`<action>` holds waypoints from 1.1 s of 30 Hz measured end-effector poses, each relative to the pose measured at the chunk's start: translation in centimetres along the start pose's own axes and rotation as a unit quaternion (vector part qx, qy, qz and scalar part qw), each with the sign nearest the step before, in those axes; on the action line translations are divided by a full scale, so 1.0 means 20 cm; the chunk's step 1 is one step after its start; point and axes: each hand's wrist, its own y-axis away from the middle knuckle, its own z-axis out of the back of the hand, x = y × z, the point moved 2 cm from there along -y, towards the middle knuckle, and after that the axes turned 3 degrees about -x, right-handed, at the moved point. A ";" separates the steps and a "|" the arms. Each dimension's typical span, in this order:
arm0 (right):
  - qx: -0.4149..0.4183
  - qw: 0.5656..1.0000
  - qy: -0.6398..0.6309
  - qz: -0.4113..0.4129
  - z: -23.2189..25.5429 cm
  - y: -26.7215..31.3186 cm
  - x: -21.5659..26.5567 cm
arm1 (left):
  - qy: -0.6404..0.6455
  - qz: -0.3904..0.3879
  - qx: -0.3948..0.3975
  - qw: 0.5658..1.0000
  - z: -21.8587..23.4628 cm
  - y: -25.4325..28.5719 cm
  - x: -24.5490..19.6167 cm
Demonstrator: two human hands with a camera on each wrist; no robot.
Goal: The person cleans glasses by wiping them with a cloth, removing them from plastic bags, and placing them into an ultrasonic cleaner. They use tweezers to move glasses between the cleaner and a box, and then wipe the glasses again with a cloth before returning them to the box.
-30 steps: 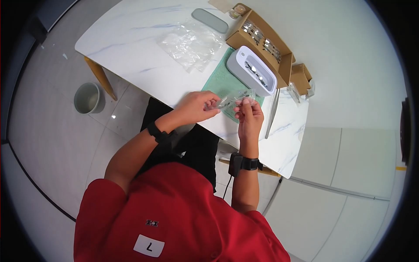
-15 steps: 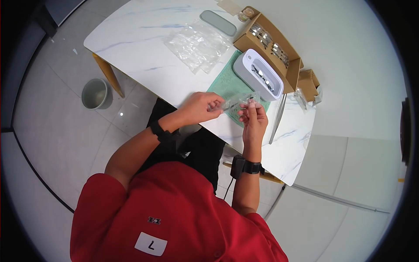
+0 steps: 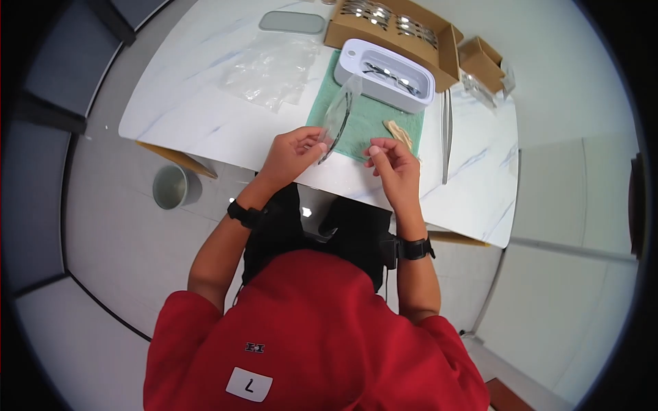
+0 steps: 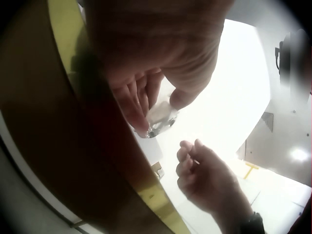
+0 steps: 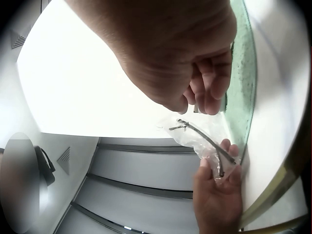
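Note:
In the head view my left hand [image 3: 293,156] pinches the lower end of a clear plastic bag [image 3: 334,116], which stands up from the fingers with dark-framed eyeglasses [image 3: 345,127] inside. The right wrist view shows the same bag [image 5: 195,136] with the dark temples in it. My right hand [image 3: 396,171] is a little to the right of the bag, fingers loosely bent with nothing visible in them. Behind that hand a beige cloth [image 3: 399,133] lies on a green towel [image 3: 367,130]. A pale lavender cleaner box [image 3: 346,65] on the towel's far side contains another pair of glasses [image 3: 391,77].
A cardboard box [image 3: 449,58] of several glasses stands behind the cleaner. Grey lid [image 3: 291,22] and empty plastic bags [image 3: 267,72] lie at left, tweezers [image 3: 447,137] at right. A smaller carton [image 3: 482,63] is at back right; a bin [image 3: 171,187] stands on the floor.
Earlier both hands held the bag low over the towel. Now the right hand has let go and the left holds it more upright. The beige cloth has come into sight; the head view has shifted.

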 end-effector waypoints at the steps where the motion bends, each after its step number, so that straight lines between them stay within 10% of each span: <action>1: 0.002 1.000 0.009 0.008 0.00 -0.01 0.05 | -0.048 0.001 0.008 0.999 -0.01 0.00 -0.03; 6: -0.022 0.998 0.017 0.053 0.00 -0.08 0.16 | -0.192 -0.027 0.010 0.981 -0.05 0.02 -0.08; 12: -0.023 0.995 0.022 0.093 0.00 -0.10 0.18 | 0.020 0.034 0.012 0.999 0.01 0.00 -0.06; 33: -0.071 0.951 0.112 0.279 0.02 -0.09 0.17 | -0.096 0.092 0.075 0.988 0.02 0.10 -0.11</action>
